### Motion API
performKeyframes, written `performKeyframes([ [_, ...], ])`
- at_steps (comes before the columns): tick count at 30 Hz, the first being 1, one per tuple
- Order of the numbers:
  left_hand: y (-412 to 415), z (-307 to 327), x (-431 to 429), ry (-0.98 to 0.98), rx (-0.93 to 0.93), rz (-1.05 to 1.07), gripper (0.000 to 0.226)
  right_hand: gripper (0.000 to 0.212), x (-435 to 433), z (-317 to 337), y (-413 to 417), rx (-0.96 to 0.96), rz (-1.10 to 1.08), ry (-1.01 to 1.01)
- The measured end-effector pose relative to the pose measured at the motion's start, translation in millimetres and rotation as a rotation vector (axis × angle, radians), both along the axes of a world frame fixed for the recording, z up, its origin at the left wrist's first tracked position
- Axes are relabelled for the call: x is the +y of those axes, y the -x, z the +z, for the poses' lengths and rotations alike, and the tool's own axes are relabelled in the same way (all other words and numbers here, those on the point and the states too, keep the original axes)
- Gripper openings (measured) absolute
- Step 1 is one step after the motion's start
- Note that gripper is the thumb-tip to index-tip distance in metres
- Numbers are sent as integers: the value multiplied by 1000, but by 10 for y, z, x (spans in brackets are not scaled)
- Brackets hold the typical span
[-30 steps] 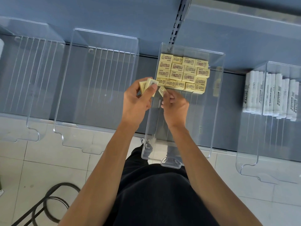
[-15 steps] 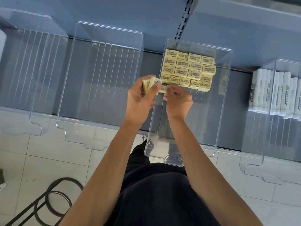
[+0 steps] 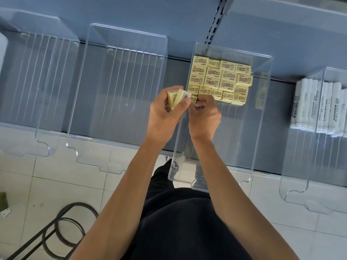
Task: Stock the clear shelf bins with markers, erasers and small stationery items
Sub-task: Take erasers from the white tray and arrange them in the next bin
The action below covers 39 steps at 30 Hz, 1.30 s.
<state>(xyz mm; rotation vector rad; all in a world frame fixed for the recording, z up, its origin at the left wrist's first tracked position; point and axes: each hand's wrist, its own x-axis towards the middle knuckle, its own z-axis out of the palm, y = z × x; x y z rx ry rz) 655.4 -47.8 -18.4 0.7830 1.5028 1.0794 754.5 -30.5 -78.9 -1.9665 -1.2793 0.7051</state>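
The right hand point(image 3: 205, 114) has gone forward since a second ago. Then it held one eraser in the air between the two hands. Now its curled fingers pinch that single eraser point(image 3: 194, 99) at the near left corner of the block of erasers point(image 3: 221, 77), just beside the left wall of the eraser bin point(image 3: 262, 128). I cannot tell if the piece already touches the bin floor, because the fingers cover most of it. The left hand point(image 3: 165, 117) has stayed almost in the same place, just outside that wall. It grips the spare erasers point(image 3: 176, 97) between thumb and fingers; at least two show.

The block fills the back part of the bin, toward the back edge of the shelf point(image 3: 279, 109). The part toward the front edge is bare. So it seems that one more piece is being placed and a new row begins at the left side. The work looks far from finished: the two empty bins point(image 3: 122, 87) toward the left edge of the shelf hold nothing, and only the marker bin point(image 3: 304, 188) at the right edge has markers point(image 3: 319, 109) in it. The next move is probably to release the piece and then take another from the left hand.
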Motion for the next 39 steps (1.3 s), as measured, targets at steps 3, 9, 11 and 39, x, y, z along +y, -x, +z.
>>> performKeyframes([
  [3, 17, 12, -15, -8, 19, -23, 30, 23, -17, 3, 35, 37, -47, -36],
  [9, 13, 45, -43, -41, 163, -82, 34, 10, -151, 93, -131, 102, 143, -42],
  [11, -14, 50, -46, -51, 258, -120, 33, 19, -173, 208, -162, 148, 141, -25],
  [39, -719, 226, 416, -89, 174, -432, 26, 22, -78, 765, -895, 909, -181, 56],
])
